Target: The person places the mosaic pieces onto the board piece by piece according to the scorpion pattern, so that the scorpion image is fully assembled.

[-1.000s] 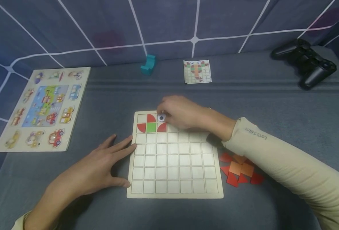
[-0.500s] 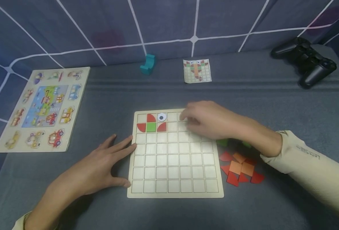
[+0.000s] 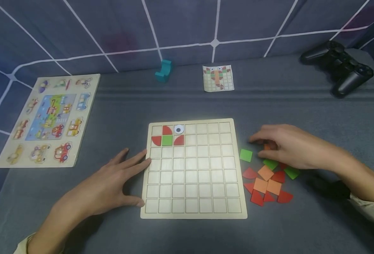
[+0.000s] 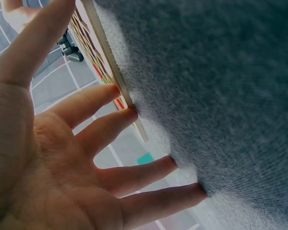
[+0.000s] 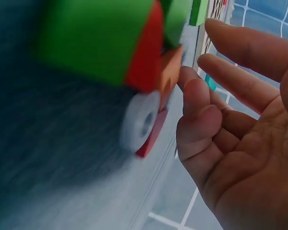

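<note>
A pale wooden grid board [image 3: 191, 176] lies flat on the grey cloth. In its upper left cells sit a green square [image 3: 167, 140], several red quarter-circle pieces [image 3: 156, 141] and a white eye piece [image 3: 179, 129]. My left hand [image 3: 110, 187] is spread, with fingertips and thumb at the board's left edge; the left wrist view shows fingers [image 4: 108, 132] against that edge. Above the loose pieces right of the board, my right hand [image 3: 288, 146] hovers with thumb and forefinger apart, holding nothing. Below it, the right wrist view shows another eye piece [image 5: 141, 122] beside green, red and orange pieces.
Orange squares [image 3: 260, 185], red pieces [image 3: 285, 197] and green squares [image 3: 246, 155] lie right of the board. Behind are a small pattern card [image 3: 218, 84], a teal block [image 3: 163, 71] and a black game controller [image 3: 336, 68]. A vehicle puzzle board [image 3: 48, 120] lies left.
My right hand has let go of the eye piece in the board's top row and moved right to the loose pieces. My left hand has stayed in place.
</note>
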Available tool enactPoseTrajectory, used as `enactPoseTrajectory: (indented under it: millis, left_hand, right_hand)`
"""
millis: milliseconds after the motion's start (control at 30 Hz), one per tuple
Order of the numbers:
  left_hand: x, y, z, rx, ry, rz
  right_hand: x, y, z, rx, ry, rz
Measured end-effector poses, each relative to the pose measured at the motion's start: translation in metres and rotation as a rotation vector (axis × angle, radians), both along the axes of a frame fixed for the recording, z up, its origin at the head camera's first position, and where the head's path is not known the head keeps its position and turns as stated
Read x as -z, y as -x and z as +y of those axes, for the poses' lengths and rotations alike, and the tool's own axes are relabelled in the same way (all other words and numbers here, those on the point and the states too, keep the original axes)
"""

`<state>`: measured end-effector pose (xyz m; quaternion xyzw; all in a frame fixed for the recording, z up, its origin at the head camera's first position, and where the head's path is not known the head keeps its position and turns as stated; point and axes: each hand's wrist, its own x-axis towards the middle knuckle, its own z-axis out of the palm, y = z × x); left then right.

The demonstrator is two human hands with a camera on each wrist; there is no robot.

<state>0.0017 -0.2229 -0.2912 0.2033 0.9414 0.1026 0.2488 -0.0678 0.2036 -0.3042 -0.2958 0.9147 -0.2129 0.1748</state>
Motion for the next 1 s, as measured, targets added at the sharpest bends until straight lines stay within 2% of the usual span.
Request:
enactPoseTrajectory:
  millis: [400,1000]
  left_hand:
    - [-0.001,0.0,0.0,0.007,0.003,0.001]
    - [-0.001,0.0,0.001,0.0,0.006,0.002]
  right_hand:
    - [0.008,-0.013,0.027,0.082,-0.04,0.04]
    - [0.016,-0.013,0.029,0.093,-0.098,0.043]
